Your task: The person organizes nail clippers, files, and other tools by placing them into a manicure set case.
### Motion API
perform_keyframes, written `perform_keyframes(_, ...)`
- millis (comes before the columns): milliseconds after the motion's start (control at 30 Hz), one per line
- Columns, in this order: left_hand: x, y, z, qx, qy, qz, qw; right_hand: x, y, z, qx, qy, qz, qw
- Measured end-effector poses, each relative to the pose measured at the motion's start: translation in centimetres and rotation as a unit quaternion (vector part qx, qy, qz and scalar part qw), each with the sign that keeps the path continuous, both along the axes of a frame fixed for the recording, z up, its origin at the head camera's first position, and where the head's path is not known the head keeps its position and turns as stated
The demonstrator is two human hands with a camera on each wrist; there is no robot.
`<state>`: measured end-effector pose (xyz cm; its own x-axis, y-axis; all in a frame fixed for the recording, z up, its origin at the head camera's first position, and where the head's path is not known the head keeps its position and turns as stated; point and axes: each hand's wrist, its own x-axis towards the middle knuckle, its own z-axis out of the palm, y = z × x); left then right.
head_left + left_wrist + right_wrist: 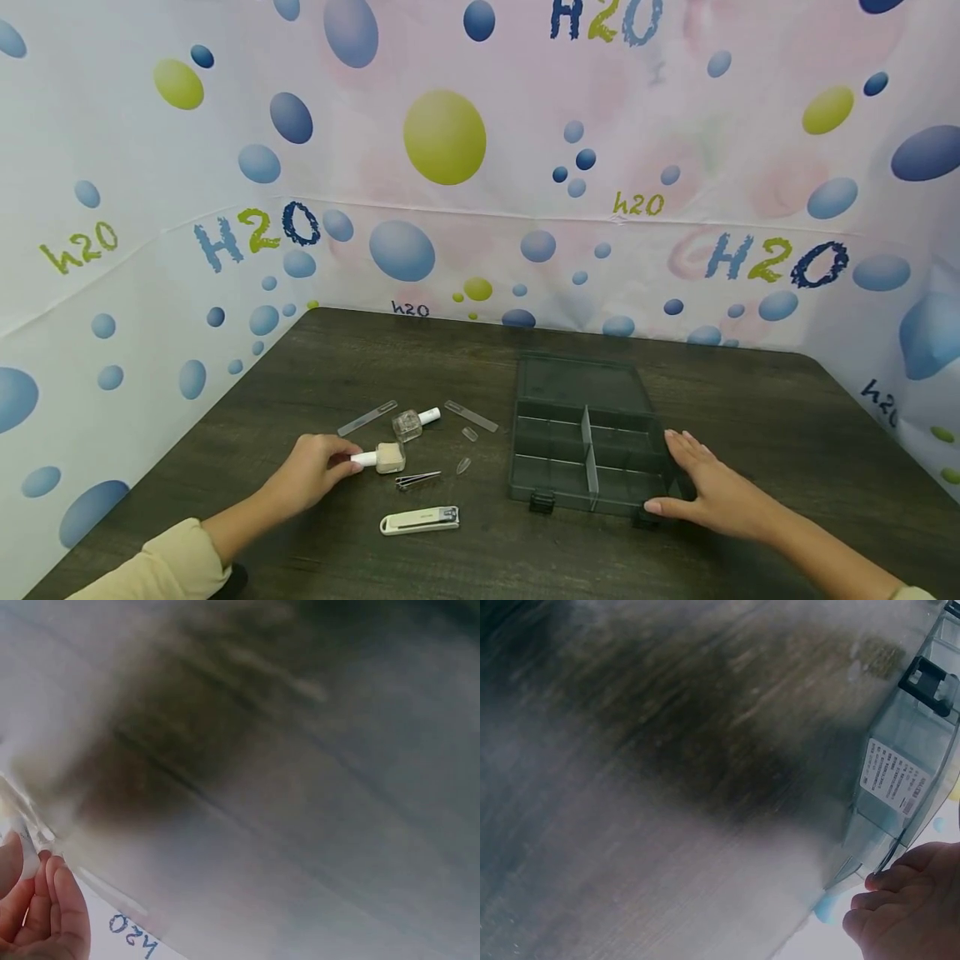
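My left hand (309, 473) pinches the white cap of a cream nail polish bottle (390, 457), which lies on its side at the table's left. Just behind it lies a clear, glittery nail polish bottle (408, 426) with a white cap. On the right, my right hand (716, 492) touches the right side of a dark, see-through divided box (551, 475). Its fingers are straight along the wall and the thumb is at the front corner. The box's lid (581, 383) is folded back, and the compartments show nothing inside. A label (894, 778) shows on the box in the right wrist view.
Between my left hand and the box lie nail clippers (420, 520), small metal tweezers (417, 480) and two small clear nail-shaped pieces (463, 466). Two clear flat strips (471, 416) lie farther back. A patterned curtain (480, 250) borders the dark wooden table (420, 342).
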<state>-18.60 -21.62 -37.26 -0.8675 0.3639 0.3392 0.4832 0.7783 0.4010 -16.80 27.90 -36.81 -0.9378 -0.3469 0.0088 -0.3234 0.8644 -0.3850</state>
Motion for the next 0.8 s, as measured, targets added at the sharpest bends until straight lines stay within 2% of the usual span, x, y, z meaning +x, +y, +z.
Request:
perform_keyframes(400,-0.3,0.6,0.9,0.033,0.031,-0.006,0.9989,-0.1,0.2,0.2,-0.001,0.001,0.004,1.000)
perform_keyframes(800,-0.3,2.5,1.8,0.076,0.055,-0.045,0.9946,0.0,0.1,0.1,-0.016,-0.004,0.005,1.000)
